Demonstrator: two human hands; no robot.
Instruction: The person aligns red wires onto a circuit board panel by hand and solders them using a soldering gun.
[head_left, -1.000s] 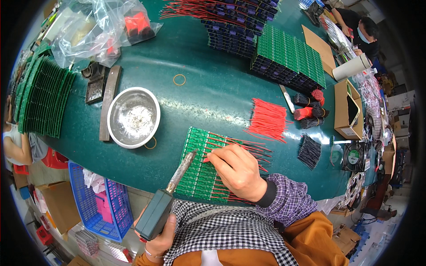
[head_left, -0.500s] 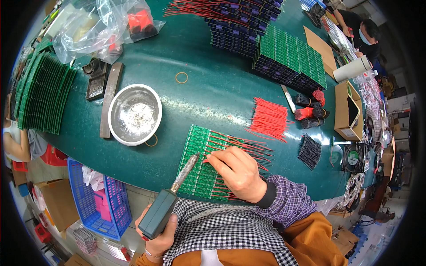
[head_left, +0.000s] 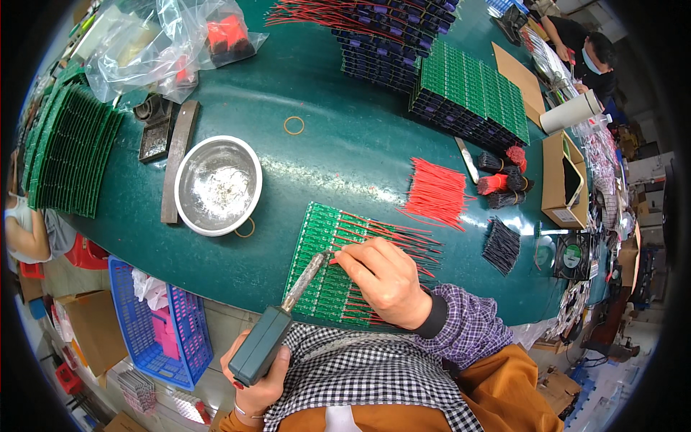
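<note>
- Green PCB panel [head_left: 327, 288] lies flat on the desk [head_left: 345, 165], centre of the clock; red wires [head_left: 403, 236] stick out past its 3 o'clock edge.
- R hand [head_left: 389, 281]: over panel's 3 o'clock half, grip pinched shut on a red wire end [head_left: 333, 261], which shows at 9 o'clock of the fingertips, just above the panel.
- L hand [head_left: 263, 389]: approx. 7 o'clock from panel, off the desk, grip wrapped round soldering iron [head_left: 260, 345] handle.
- Iron's tip aims to 1 o'clock, over panel, right by R fingertips; can't tell if it's touching the board or wire.
- White-rimmed metal bowl [head_left: 218, 191]: 10 o'clock, well apart from panel; rubber band [head_left: 253, 228] at bowl's 5 o'clock.
- Loose red wire pile [head_left: 435, 193]: 2 o'clock, near panel. Black wire pile [head_left: 502, 246]: 3 o'clock, farther out.
- Board stacks: green-topped one [head_left: 471, 86] at 1 o'clock, upright row [head_left: 72, 155] far off at 10.
- Blue crate [head_left: 194, 342]: approx. 8 o'clock, on floor.
</note>
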